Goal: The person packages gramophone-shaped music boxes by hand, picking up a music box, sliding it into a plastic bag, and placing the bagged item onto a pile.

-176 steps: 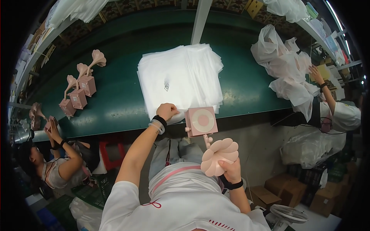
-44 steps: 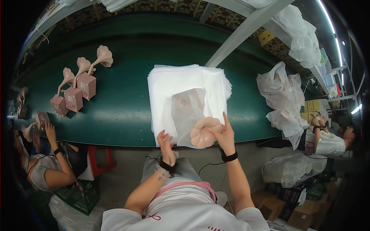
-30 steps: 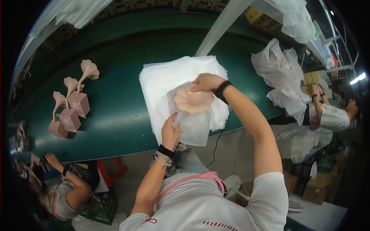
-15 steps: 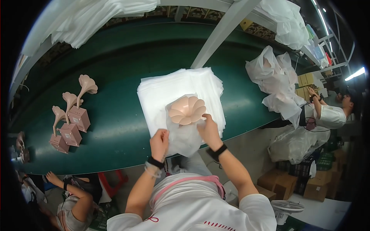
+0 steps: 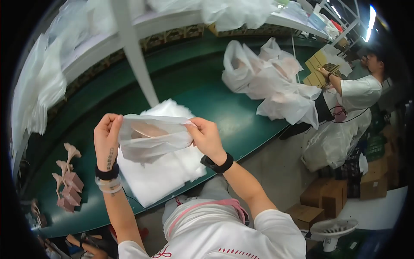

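Note:
I hold a translucent white plastic bag [image 5: 140, 150] stretched by its top edge. My left hand [image 5: 107, 134] is closed on its left corner, and my right hand [image 5: 207, 137] pinches the right corner. Inside the bag shows part of a pink flower-shaped horn [image 5: 148, 129]; the rest of it is veiled by the plastic. Beneath the bag lies a stack of thin white sheets [image 5: 151, 185] on the green tabletop [image 5: 207, 97].
Pink gramophone-shaped pieces [image 5: 71, 192] stand at the left. Filled white bags [image 5: 276, 82] are heaped to the right. Beyond them a co-worker [image 5: 358, 93] handles yellow boxes [image 5: 317, 62]. A metal post [image 5: 136, 60] rises behind the stack. Cardboard boxes [image 5: 323, 194] and a fan [image 5: 332, 228] are at lower right.
The horn was open to view above the bag; now the bag's sides are up around it. Both hands have risen and spread, gripping the bag's edge. My view has swung right.

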Demonstrator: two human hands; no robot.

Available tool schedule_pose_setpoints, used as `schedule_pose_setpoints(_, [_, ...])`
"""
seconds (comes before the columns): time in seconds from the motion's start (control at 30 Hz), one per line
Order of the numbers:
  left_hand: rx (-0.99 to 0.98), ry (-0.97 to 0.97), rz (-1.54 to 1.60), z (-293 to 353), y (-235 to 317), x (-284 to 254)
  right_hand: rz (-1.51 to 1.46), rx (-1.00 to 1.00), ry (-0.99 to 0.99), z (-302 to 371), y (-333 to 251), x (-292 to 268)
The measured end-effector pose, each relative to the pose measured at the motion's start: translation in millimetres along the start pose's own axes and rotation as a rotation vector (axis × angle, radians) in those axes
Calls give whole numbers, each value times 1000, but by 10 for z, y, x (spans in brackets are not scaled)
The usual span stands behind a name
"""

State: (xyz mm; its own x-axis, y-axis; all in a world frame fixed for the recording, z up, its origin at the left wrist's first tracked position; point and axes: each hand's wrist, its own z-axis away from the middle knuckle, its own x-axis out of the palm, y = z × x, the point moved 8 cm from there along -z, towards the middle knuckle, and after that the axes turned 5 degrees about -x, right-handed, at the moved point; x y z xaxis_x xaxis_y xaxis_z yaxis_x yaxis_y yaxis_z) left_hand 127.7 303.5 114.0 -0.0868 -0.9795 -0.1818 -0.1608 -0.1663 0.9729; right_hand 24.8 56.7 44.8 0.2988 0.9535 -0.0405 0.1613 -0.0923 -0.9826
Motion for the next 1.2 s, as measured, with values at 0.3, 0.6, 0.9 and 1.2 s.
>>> schedule_pose_setpoints(0.3, [112,-262,-100,-702,-95,2998,192,98,286,-289,421,-2519])
schedule_pose_setpoints(0.6, [263,-492,121,682,-300,3380,720,-87,618,111,987,-3579])
schedule_pose_setpoints(0.9, [-405,559,-568,1853,-2731,-1608,-8,301,69,629,1057,-595])
schedule_pose_setpoints(1.2, [-75,618,-1325,51,-3033,-4009,200,344,-638,1995,1030,2454])
